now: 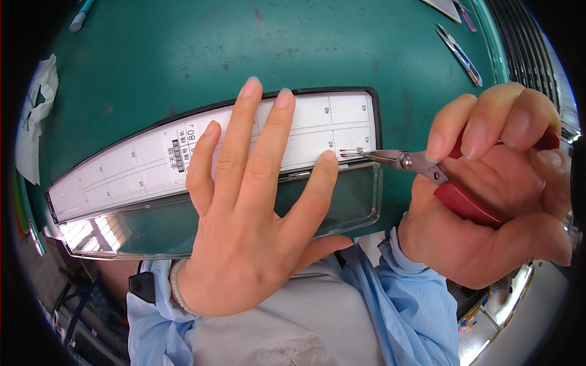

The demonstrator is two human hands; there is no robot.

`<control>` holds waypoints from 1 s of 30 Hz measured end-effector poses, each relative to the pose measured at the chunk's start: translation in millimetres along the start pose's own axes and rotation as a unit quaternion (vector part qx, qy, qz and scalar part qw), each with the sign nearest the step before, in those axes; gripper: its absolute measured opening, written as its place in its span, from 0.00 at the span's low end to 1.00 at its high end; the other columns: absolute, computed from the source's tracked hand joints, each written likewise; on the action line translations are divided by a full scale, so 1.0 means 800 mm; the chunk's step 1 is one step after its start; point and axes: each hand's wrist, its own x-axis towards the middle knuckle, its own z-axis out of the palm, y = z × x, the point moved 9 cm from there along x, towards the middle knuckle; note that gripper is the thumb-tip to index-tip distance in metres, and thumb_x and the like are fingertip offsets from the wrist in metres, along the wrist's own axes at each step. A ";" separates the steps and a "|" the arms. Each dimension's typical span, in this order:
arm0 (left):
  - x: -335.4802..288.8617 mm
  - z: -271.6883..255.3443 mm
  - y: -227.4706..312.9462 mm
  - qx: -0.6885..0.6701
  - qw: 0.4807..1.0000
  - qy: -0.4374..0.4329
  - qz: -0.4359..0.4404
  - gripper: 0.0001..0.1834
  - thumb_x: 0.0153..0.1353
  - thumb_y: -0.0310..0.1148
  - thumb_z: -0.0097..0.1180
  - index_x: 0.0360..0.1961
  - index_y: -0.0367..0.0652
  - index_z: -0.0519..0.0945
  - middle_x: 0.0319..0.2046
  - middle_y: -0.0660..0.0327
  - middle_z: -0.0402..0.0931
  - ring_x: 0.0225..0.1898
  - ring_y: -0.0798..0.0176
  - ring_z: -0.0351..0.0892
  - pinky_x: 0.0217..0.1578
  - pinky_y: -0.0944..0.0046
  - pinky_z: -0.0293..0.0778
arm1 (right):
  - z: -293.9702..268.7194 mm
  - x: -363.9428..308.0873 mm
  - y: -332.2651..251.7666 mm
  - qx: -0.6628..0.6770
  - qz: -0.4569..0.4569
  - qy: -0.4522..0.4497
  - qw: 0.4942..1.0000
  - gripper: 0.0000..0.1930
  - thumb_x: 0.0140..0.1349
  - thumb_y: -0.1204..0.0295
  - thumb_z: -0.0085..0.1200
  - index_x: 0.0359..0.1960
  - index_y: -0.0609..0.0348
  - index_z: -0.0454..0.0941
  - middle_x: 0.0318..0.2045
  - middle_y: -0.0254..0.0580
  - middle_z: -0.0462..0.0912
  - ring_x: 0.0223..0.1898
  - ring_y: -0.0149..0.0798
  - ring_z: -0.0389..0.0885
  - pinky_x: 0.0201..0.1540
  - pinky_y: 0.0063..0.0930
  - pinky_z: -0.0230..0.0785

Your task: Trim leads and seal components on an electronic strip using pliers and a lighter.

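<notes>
A long, narrow case [377, 116] with a black rim lies across the mat, its clear lid [342, 204] folded down toward me. Inside it is a white printed card [312, 113] marked off by dotted lines. My left hand [244, 213] rests over the card and lid with its fingers spread, holding nothing. Red-handled pliers [406, 161] are gripped in my right hand [467, 247], palm turned up. Their pointed jaws reach the card's lower right corner, at several short, thin pin-like pieces [350, 152]. Whether the jaws pinch one is too small to tell.
Under the case is a green work mat [244, 49]. Tweezers [461, 55] lie at the far right, near a purple-handled tool [467, 17]. A light blue stick-like tool [80, 18] is at the far left. Crumpled white paper [36, 122] sits along the left edge.
</notes>
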 end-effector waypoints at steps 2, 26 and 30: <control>0.000 0.001 0.000 0.001 1.000 -0.002 0.000 0.44 0.38 0.57 0.71 0.58 0.48 0.75 0.67 0.37 0.58 0.68 0.30 0.57 0.63 0.37 0.50 | -0.001 0.000 0.001 0.008 0.005 -0.006 1.000 0.36 0.68 0.36 0.30 0.54 0.55 0.74 0.42 0.51 0.66 0.34 0.40 0.69 0.27 0.32 0.70; 0.000 0.003 -0.001 -0.004 1.000 -0.008 -0.002 0.45 0.36 0.54 0.73 0.57 0.47 0.76 0.68 0.37 0.56 0.69 0.30 0.55 0.64 0.36 0.48 | -0.006 -0.001 -0.005 -0.059 -0.012 -0.017 0.998 0.38 0.67 0.34 0.30 0.55 0.55 0.73 0.44 0.55 0.69 0.35 0.42 0.71 0.28 0.33 0.72; 0.001 0.002 0.000 0.000 1.000 -0.012 -0.004 0.45 0.37 0.55 0.73 0.58 0.48 0.76 0.68 0.37 0.56 0.69 0.30 0.55 0.63 0.36 0.48 | -0.006 -0.004 -0.004 -0.067 -0.011 0.006 0.998 0.39 0.67 0.34 0.29 0.56 0.56 0.73 0.45 0.58 0.70 0.37 0.44 0.74 0.28 0.35 0.74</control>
